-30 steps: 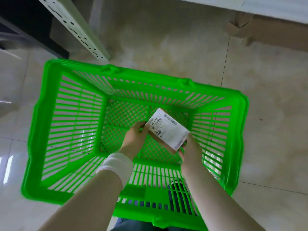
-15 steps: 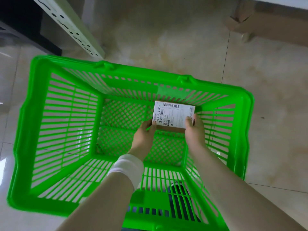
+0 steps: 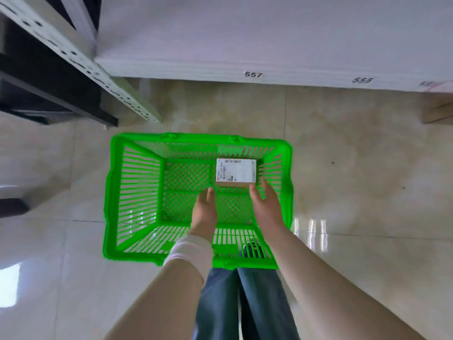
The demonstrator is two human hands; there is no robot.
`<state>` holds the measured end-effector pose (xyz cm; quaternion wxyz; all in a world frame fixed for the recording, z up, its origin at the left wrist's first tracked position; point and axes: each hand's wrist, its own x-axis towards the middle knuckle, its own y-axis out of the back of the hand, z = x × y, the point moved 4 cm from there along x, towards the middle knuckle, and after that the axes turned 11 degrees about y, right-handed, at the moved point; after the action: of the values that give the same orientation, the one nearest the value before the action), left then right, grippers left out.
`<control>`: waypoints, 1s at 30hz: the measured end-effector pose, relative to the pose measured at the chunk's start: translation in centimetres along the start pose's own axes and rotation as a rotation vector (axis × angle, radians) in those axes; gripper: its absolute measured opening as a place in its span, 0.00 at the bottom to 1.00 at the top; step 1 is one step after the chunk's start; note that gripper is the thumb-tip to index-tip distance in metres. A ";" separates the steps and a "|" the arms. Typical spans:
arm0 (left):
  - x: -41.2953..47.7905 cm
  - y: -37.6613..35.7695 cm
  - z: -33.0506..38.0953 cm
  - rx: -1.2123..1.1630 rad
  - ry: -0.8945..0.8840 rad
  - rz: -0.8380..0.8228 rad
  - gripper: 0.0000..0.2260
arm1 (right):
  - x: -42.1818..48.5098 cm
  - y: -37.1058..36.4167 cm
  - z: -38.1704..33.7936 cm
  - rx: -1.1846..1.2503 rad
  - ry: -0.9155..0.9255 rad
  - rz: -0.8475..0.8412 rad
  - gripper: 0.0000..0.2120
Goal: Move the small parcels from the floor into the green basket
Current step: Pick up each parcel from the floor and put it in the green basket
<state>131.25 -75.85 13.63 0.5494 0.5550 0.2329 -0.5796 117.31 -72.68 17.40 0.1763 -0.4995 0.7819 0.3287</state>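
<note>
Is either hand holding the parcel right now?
No, the parcel lies in the far right corner of the basket, with the left hand and right hand open, apart from it.

I am looking down at a glossy beige tiled floor (image 3: 343,192), which is reflecting window light at both sides. The green basket (image 3: 132,192) is sitting directly on it, in front of my jeans-clad legs (image 3: 245,303). A brown cardboard box (image 3: 438,111) is resting on the tiles at the far right, beneath the white shelf (image 3: 245,45), whose perforated upright (image 3: 110,79) is reaching down to the floor just beyond the basket.
</note>
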 end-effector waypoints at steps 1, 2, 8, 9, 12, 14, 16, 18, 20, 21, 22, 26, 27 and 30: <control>-2.9 0.2 0.5 -0.012 -0.017 -0.012 0.21 | -2.1 1.3 -1.2 0.015 0.004 0.006 0.25; -6.0 0.2 0.9 -0.007 -0.028 -0.027 0.21 | -4.2 2.7 -2.4 0.042 -0.016 0.026 0.24; -17.7 -3.8 1.4 0.058 -0.098 -0.124 0.20 | -12.8 10.5 -4.6 0.346 -0.091 0.139 0.22; -19.3 -5.1 1.4 0.069 -0.113 -0.154 0.20 | -14.2 12.4 -4.5 0.397 -0.102 0.172 0.21; -26.5 -10.0 0.9 0.177 -0.212 -0.244 0.19 | -18.5 19.6 -3.3 0.502 -0.111 0.268 0.22; -31.3 -13.7 0.3 0.223 -0.264 -0.300 0.20 | -21.2 24.4 -1.9 0.562 -0.134 0.328 0.22; -35.4 -18.1 -1.1 0.263 -0.275 -0.370 0.21 | -23.7 29.5 0.0 0.620 -0.162 0.393 0.22; -39.3 -23.0 -2.7 0.337 -0.305 -0.422 0.22 | -25.9 35.0 2.5 0.689 -0.158 0.463 0.23; -43.1 -28.7 -4.5 0.444 -0.353 -0.461 0.22 | -27.8 40.7 6.1 0.749 -0.158 0.544 0.23; -44.8 -31.7 -5.6 0.485 -0.366 -0.479 0.22 | -28.6 43.6 8.2 0.767 -0.164 0.580 0.23; -46.3 -34.9 -6.8 0.516 -0.377 -0.499 0.22 | -29.2 46.5 10.6 0.781 -0.162 0.617 0.23; -52.2 -47.2 -11.3 0.564 -0.383 -0.575 0.17 | -31.2 58.0 19.2 0.863 -0.145 0.769 0.22; -53.8 -50.0 -12.3 0.577 -0.383 -0.599 0.17 | -31.7 60.6 20.7 0.885 -0.144 0.792 0.22; -58.1 -57.4 -14.3 0.616 -0.361 -0.668 0.20 | -32.7 68.0 23.8 0.942 -0.126 0.843 0.23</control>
<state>72.63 -24.79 42.46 0.1751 0.4773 0.1169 -0.8531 69.44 -15.14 42.90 0.2783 0.0029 0.9603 0.0193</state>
